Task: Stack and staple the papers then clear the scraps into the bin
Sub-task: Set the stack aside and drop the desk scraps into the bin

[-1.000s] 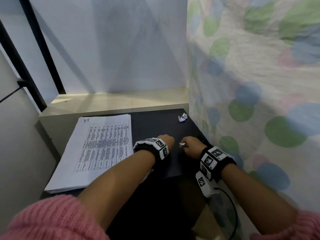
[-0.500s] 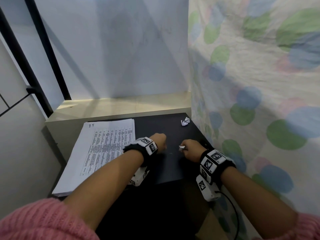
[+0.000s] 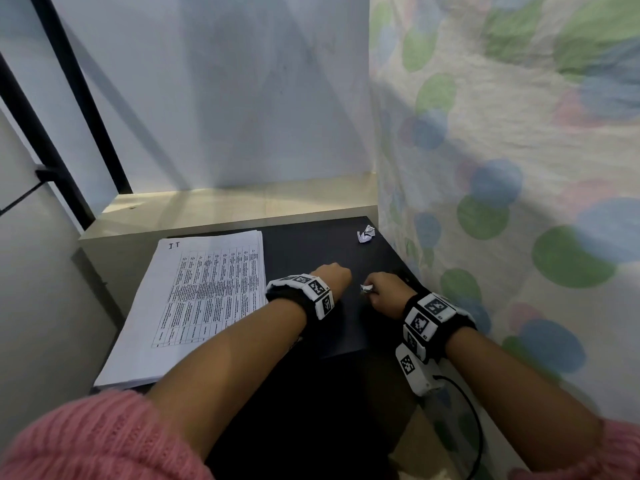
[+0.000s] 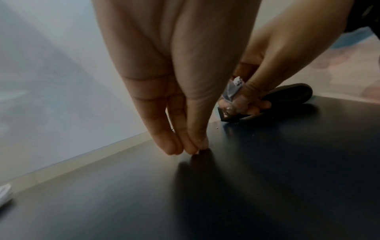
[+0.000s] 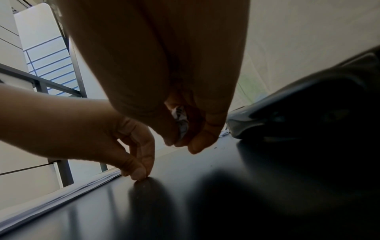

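Observation:
A stack of printed papers (image 3: 201,299) lies on the left of the black table (image 3: 311,244). My left hand (image 3: 332,275) is fingertips-down on the table, pinching a tiny white scrap (image 4: 197,152) between thumb and fingers (image 4: 191,149). My right hand (image 3: 384,292) is just to its right and holds a crumpled paper scrap (image 5: 180,120) in its curled fingers; that scrap (image 3: 366,289) pokes out toward the left hand. A black stapler (image 4: 287,94) lies right behind the right hand. Another crumpled scrap (image 3: 366,233) sits at the table's far right corner.
A spotted cloth (image 3: 502,202) hangs along the table's right edge. A pale ledge (image 3: 225,206) and a white wall run behind the table, with a black railing (image 3: 69,98) at the far left. No bin is in view.
Both hands stay almost in place. The left hand shifted slightly over the table, and the right keeps its hold on the crumpled scrap.

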Action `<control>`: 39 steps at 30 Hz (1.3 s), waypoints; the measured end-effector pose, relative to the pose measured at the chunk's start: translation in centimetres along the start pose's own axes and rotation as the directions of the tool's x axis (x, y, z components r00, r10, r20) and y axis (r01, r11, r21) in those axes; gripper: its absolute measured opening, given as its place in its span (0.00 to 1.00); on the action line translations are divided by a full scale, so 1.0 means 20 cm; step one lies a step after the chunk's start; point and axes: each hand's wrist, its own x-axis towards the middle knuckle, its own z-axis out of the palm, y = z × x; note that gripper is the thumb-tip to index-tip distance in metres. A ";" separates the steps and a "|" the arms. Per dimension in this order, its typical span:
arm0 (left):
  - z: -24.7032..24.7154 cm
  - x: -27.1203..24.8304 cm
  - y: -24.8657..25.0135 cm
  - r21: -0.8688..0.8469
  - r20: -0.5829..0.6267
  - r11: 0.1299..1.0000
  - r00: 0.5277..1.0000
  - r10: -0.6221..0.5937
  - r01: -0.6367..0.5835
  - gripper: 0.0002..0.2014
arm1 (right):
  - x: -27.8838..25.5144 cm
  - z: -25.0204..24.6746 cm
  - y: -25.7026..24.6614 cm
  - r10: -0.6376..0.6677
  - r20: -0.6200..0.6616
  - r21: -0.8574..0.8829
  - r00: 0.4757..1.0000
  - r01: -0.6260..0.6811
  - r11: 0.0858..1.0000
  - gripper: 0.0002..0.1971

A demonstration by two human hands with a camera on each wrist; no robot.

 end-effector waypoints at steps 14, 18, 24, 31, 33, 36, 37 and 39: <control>0.03 -0.07 -0.14 -0.125 -0.009 0.991 0.999 -0.038 0.037 0.18 | -0.02 -0.03 0.02 0.008 -0.022 0.023 1.000 -0.007 1.000 0.13; 0.00 -0.08 -0.31 -0.285 -0.107 0.954 0.986 -0.125 0.090 0.17 | -0.03 -0.04 0.00 0.019 -0.012 0.014 1.000 -0.019 1.000 0.13; -0.01 -0.14 -0.44 -0.374 -0.149 0.923 0.977 -0.152 0.087 0.16 | -0.03 -0.01 -0.11 0.016 0.004 -0.006 1.000 -0.016 1.000 0.13; 0.04 -0.15 -0.38 -0.346 -0.143 0.938 0.985 -0.092 0.037 0.16 | 0.01 0.06 -0.27 -0.020 0.068 -0.071 0.997 0.024 0.997 0.13; 0.05 -0.13 -0.38 -0.339 -0.147 0.940 0.985 -0.089 0.034 0.15 | 0.04 0.06 -0.30 -0.029 0.080 -0.079 0.996 0.035 0.996 0.15; -0.01 -0.08 -0.40 -0.341 -0.150 0.939 0.985 -0.087 0.031 0.15 | 0.09 0.03 -0.29 -0.029 0.069 -0.089 0.997 0.035 0.995 0.13; -0.04 -0.06 -0.41 -0.338 -0.154 0.941 0.984 -0.091 0.034 0.15 | 0.11 0.00 -0.28 -0.025 0.059 -0.090 0.998 0.030 0.996 0.14; -0.13 -0.01 -0.42 -0.320 -0.177 0.947 0.981 -0.082 0.021 0.16 | 0.15 -0.08 -0.25 -0.018 0.016 -0.087 1.000 0.019 0.996 0.14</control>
